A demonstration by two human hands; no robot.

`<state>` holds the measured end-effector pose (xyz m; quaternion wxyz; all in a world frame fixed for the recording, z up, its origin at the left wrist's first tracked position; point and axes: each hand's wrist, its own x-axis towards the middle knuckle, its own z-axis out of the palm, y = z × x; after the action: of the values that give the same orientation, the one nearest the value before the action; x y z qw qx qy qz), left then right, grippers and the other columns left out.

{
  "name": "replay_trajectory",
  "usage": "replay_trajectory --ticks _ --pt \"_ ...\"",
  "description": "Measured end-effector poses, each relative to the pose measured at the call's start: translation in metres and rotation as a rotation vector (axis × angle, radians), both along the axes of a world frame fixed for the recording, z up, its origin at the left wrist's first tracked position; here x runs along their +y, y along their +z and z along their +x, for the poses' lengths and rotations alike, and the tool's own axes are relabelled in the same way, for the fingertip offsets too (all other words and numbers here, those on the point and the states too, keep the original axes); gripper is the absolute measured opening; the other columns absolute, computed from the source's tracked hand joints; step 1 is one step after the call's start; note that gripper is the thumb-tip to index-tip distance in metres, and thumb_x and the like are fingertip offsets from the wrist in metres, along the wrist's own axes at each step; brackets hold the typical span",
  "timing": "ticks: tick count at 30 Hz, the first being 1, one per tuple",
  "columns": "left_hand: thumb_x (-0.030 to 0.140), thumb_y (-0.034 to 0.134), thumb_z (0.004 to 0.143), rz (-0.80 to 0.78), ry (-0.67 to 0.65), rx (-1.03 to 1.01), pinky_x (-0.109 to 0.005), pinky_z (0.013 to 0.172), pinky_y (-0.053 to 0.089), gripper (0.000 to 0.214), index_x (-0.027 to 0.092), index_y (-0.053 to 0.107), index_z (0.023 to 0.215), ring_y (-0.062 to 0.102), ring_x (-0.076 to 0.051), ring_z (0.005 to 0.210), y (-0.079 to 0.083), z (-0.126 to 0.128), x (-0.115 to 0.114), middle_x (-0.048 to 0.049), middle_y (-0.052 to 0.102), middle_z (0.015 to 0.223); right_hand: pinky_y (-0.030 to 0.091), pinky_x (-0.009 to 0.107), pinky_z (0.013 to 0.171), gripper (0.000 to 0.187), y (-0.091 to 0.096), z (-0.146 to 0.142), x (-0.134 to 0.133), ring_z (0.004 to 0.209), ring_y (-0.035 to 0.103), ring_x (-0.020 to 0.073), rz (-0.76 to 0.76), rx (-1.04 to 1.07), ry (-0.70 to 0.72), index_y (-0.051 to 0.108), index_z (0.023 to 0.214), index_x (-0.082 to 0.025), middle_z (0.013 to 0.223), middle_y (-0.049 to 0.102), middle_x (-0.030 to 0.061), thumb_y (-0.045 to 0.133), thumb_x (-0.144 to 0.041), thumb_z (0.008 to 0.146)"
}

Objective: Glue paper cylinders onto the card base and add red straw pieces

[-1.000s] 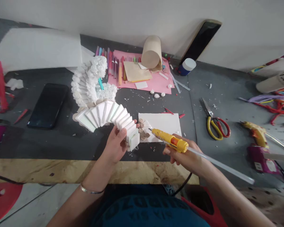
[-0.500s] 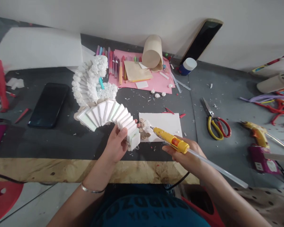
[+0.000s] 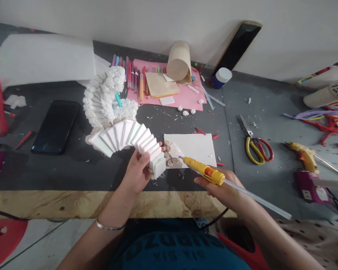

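My left hand [image 3: 138, 167] is closed around the near end of a curved craft piece [image 3: 126, 135], made of white slabs fanned out like steps. Its far part is covered in white rosettes [image 3: 116, 80], with a turquoise stick [image 3: 118, 99] inside the curve. A yellow hot glue gun [image 3: 202, 169] is gripped in my right hand [image 3: 225, 187], a long clear glue stick [image 3: 259, 202] trailing from its back. The gun's nozzle hovers by small beige paper rolls [image 3: 168, 149] and a clear scrap on a white card [image 3: 197, 144]. Whether the nozzle touches anything, I cannot tell.
Scissors [image 3: 253, 140] lie right of the card, and another glue gun [image 3: 304, 153] sits beyond them. A black phone [image 3: 56, 126] lies at left. Behind are markers [image 3: 135, 77], pink paper [image 3: 129, 96], a beige cardboard tube [image 3: 180, 60] and a blue jar [image 3: 221, 78].
The view has shifted slightly. The glue gun's nozzle sits a little lower over the card; my left hand keeps its hold on the craft piece.
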<state>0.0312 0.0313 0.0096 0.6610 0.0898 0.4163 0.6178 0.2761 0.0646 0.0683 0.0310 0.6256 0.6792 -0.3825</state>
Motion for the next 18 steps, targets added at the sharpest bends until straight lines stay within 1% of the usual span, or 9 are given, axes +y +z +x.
replay_trajectory --ticks 3,7,9,11,13,15,18 --pt "0.048 0.088 0.063 0.006 0.009 0.008 -0.033 0.080 0.061 0.058 0.025 0.066 0.112 0.067 -0.028 0.115 0.000 0.000 0.000 -0.0077 0.071 0.123 0.039 0.028 0.048 0.034 0.003 0.001 -0.002 0.049 0.054 0.0145 0.012 -0.002 -0.017 0.053 0.064 -0.024 0.052 0.057 -0.0031 0.063 -0.051 0.082" --pt "0.049 0.086 0.066 0.028 0.011 0.028 -0.035 0.081 0.061 0.057 0.025 0.066 0.113 0.067 -0.029 0.115 -0.002 0.000 -0.001 -0.0084 0.071 0.125 0.040 0.028 0.049 0.030 0.008 0.002 -0.004 0.049 0.055 0.0142 0.033 0.015 -0.034 0.057 0.065 -0.024 0.051 0.058 -0.0032 0.064 -0.048 0.080" --pt "0.050 0.085 0.068 0.035 0.003 0.043 -0.036 0.083 0.060 0.057 0.026 0.066 0.115 0.066 -0.029 0.116 -0.002 -0.001 0.000 -0.0083 0.071 0.126 0.041 0.028 0.049 0.028 0.008 0.005 -0.006 0.048 0.056 0.0146 0.041 0.024 -0.083 0.059 0.065 -0.024 0.050 0.059 -0.0029 0.065 -0.048 0.078" --pt "0.052 0.084 0.068 0.038 -0.011 0.062 -0.036 0.085 0.060 0.057 0.027 0.066 0.116 0.065 -0.029 0.119 -0.003 -0.002 0.000 -0.0079 0.070 0.127 0.043 0.029 0.048 0.029 0.007 0.007 -0.008 0.048 0.057 0.0161 0.037 0.047 -0.176 0.061 0.065 -0.024 0.050 0.061 -0.0014 0.066 -0.051 0.075" --pt "0.054 0.084 0.068 0.040 -0.021 0.083 -0.036 0.087 0.060 0.058 0.027 0.066 0.116 0.065 -0.029 0.120 -0.003 -0.004 0.001 -0.0072 0.070 0.128 0.045 0.031 0.047 0.033 0.005 0.007 -0.009 0.047 0.058 0.0181 0.003 0.114 -0.282 0.062 0.065 -0.023 0.050 0.061 0.0005 0.066 -0.055 0.073" --pt "0.056 0.083 0.067 0.040 -0.022 0.102 -0.036 0.089 0.059 0.059 0.029 0.065 0.117 0.064 -0.028 0.121 -0.003 -0.004 0.002 -0.0059 0.070 0.128 0.048 0.033 0.049 0.035 0.004 0.004 -0.010 0.046 0.058 0.0187 -0.044 0.222 -0.348 0.061 0.065 -0.022 0.049 0.059 0.0015 0.065 -0.056 0.072" --pt "0.059 0.082 0.067 0.035 -0.009 0.133 -0.034 0.089 0.059 0.060 0.032 0.064 0.117 0.063 -0.026 0.122 -0.002 -0.005 0.001 -0.0034 0.070 0.127 0.048 0.032 0.052 0.035 0.003 0.000 -0.012 0.048 0.056 0.0171 -0.081 0.385 -0.341 0.056 0.062 -0.022 0.049 0.058 0.0009 0.062 -0.054 0.076"
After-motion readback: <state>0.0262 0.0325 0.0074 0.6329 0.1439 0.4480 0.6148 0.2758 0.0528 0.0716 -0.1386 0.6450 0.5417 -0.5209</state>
